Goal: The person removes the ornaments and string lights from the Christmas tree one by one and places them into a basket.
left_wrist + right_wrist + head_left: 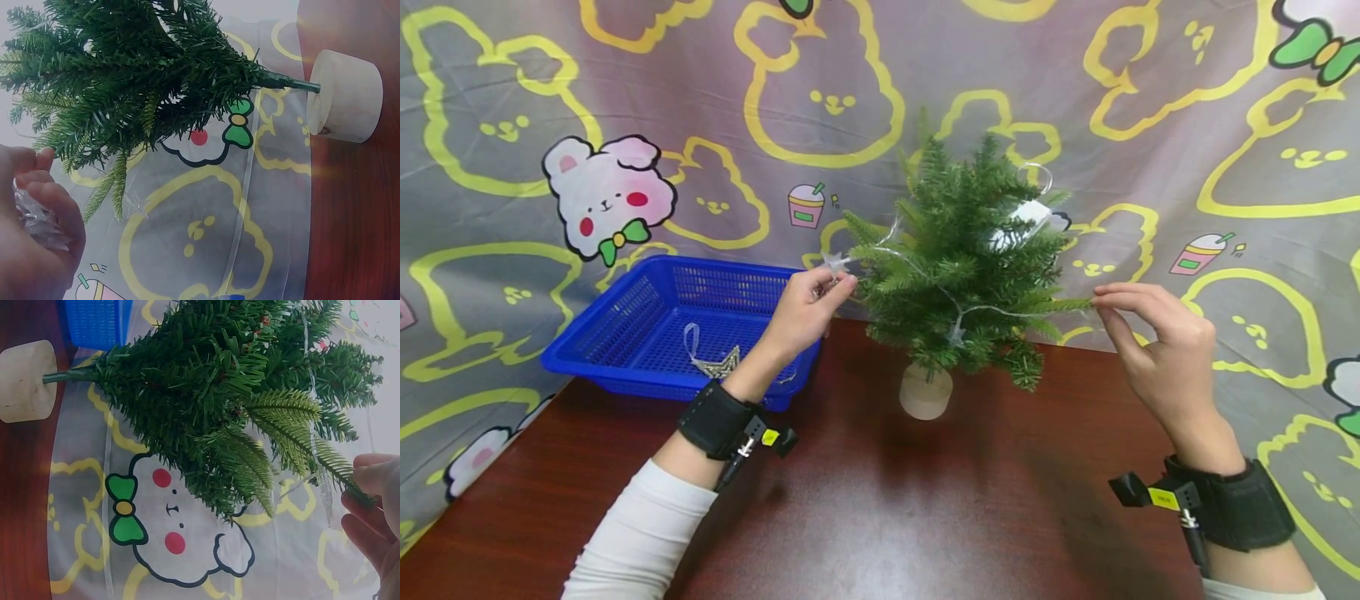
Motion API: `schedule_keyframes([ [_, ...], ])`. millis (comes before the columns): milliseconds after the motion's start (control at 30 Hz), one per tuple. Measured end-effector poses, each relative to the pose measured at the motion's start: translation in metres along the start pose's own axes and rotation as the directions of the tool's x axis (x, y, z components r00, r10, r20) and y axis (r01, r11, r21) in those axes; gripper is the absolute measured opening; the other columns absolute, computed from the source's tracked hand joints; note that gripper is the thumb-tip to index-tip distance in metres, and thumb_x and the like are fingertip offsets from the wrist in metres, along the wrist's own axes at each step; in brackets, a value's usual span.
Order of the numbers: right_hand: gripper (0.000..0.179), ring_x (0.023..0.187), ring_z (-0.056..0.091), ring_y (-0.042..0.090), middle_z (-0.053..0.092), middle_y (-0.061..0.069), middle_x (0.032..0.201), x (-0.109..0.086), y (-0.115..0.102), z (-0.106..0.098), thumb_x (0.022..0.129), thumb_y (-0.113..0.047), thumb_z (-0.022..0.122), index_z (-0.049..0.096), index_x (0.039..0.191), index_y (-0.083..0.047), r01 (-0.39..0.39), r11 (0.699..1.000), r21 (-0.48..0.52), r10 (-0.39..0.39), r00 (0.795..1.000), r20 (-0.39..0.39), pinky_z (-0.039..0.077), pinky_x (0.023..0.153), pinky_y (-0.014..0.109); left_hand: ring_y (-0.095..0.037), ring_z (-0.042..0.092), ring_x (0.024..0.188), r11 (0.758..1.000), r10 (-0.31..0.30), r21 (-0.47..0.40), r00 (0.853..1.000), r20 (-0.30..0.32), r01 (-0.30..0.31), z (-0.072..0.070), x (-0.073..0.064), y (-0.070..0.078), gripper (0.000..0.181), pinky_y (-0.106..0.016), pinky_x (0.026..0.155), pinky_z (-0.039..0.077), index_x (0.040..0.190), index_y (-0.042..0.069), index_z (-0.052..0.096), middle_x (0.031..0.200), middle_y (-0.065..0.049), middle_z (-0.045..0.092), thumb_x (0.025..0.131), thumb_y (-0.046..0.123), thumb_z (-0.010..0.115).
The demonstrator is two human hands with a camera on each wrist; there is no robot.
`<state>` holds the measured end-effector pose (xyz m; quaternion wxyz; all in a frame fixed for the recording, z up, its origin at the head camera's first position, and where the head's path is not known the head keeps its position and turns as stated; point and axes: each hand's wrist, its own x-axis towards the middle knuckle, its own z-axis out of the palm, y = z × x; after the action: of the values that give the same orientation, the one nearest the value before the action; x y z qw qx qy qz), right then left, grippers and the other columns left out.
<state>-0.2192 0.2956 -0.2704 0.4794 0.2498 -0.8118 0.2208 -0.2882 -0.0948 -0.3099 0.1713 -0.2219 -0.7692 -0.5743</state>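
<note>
A small artificial Christmas tree (pixel 962 267) stands upright on a round wooden base (pixel 926 392). A clear string of star lights (pixel 957 335) runs across its front branches. On the left of the tree, my left hand (pixel 808 308) holds a bunch of the clear light string (pixel 39 219) in its curled fingers, and one star (pixel 835 262) sticks out above them. My right hand (pixel 1165 350) pinches the tip of a branch (pixel 350 475) on the tree's right side. A clear star hangs beside that branch in the right wrist view.
A blue plastic basket (pixel 643 379) stands at the left on the dark wooden table (pixel 865 517). Inside it lies a glittery star ornament (pixel 722 364) with a ribbon loop. A white object (pixel 1024 223) sits among the tree's back branches. A patterned cloth (pixel 670 67) hangs behind.
</note>
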Motion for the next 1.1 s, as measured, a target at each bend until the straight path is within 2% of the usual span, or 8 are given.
schedule_keyframes([
  [200,0.014,0.106,0.052,-0.021,0.074,0.016,0.101,0.002,-0.001,0.001,0.087,0.0,0.071,0.076,0.099,-0.002,0.007,1.0,0.004,-0.007,1.0,0.002,0.036,0.092,0.002,-0.007,0.035,0.046,0.992,-0.047,-0.117,0.997,0.061,0.054,0.001,-0.001,0.003,0.035,-0.023,0.043,0.031,0.102,-0.009,0.065,0.057,0.003,0.039,0.106,0.02,0.045],
  [367,0.016,0.106,0.052,-0.021,0.074,0.016,0.1,0.002,0.0,0.003,0.084,0.003,0.073,0.076,0.099,-0.001,0.006,1.0,0.012,-0.006,1.0,0.004,0.036,0.093,0.002,-0.007,0.031,0.041,0.971,-0.098,-0.212,0.992,0.08,0.113,0.002,-0.001,0.003,0.031,-0.023,0.038,0.027,0.095,-0.005,0.056,0.055,0.004,0.036,0.107,0.018,0.038],
  [500,0.018,0.107,0.051,-0.021,0.074,0.016,0.1,0.004,0.0,0.004,0.082,0.004,0.074,0.075,0.1,-0.001,0.017,1.0,0.012,-0.017,1.0,-0.001,0.035,0.093,0.002,-0.008,0.033,0.041,0.971,-0.12,-0.2,0.99,0.072,0.132,0.002,0.0,0.003,0.03,-0.024,0.039,0.029,0.094,-0.004,0.053,0.056,0.002,0.037,0.107,0.018,0.037],
  [567,0.018,0.106,0.055,-0.016,0.074,0.016,0.1,0.005,-0.001,0.004,0.082,0.004,0.074,0.075,0.1,-0.001,0.026,1.0,0.008,-0.026,1.0,-0.003,0.036,0.094,0.002,-0.009,0.035,0.041,0.977,-0.123,-0.168,0.99,0.067,0.133,0.002,0.0,0.003,0.031,-0.026,0.039,0.032,0.097,-0.005,0.055,0.056,0.002,0.038,0.108,0.018,0.037],
  [667,0.016,0.102,0.063,0.002,0.074,0.016,0.101,0.008,-0.002,0.002,0.083,0.002,0.074,0.076,0.099,-0.001,0.039,0.999,0.004,-0.039,0.999,0.003,0.037,0.097,0.005,-0.011,0.038,0.043,0.981,-0.131,-0.133,0.989,0.064,0.138,0.001,0.0,0.003,0.033,-0.028,0.041,0.036,0.105,-0.007,0.057,0.057,0.001,0.039,0.108,0.018,0.036],
  [800,0.014,0.1,0.065,0.024,0.074,0.016,0.102,0.012,-0.005,0.0,0.085,-0.002,0.073,0.076,0.099,-0.001,0.057,0.998,0.008,-0.057,0.998,0.002,0.038,0.1,0.01,-0.012,0.041,0.045,0.98,-0.151,-0.12,0.986,0.076,0.16,0.0,-0.001,0.004,0.032,-0.03,0.043,0.041,0.117,-0.005,0.055,0.06,-0.001,0.041,0.108,0.017,0.034],
  [967,0.016,0.101,0.065,0.025,0.074,0.017,0.102,0.013,-0.016,0.0,0.09,-0.013,0.071,0.076,0.097,0.0,0.097,0.994,0.048,-0.095,0.995,-0.035,0.039,0.101,0.011,-0.011,0.046,0.05,0.976,-0.183,-0.11,0.982,0.04,0.186,0.0,0.0,0.003,0.03,-0.028,0.046,0.047,0.117,-0.006,0.054,0.07,-0.006,0.048,0.107,0.015,0.035],
  [1100,0.035,0.094,0.064,0.03,0.073,0.02,0.095,0.014,-0.036,0.006,0.095,-0.031,0.066,0.076,0.09,0.002,0.181,0.972,0.149,-0.166,0.98,-0.107,0.042,0.099,0.013,-0.009,0.047,0.05,0.976,-0.195,-0.104,0.981,-0.001,0.193,0.001,0.001,0.002,0.03,-0.027,0.046,0.048,0.116,-0.008,0.056,0.071,-0.005,0.053,0.106,0.014,0.039],
])
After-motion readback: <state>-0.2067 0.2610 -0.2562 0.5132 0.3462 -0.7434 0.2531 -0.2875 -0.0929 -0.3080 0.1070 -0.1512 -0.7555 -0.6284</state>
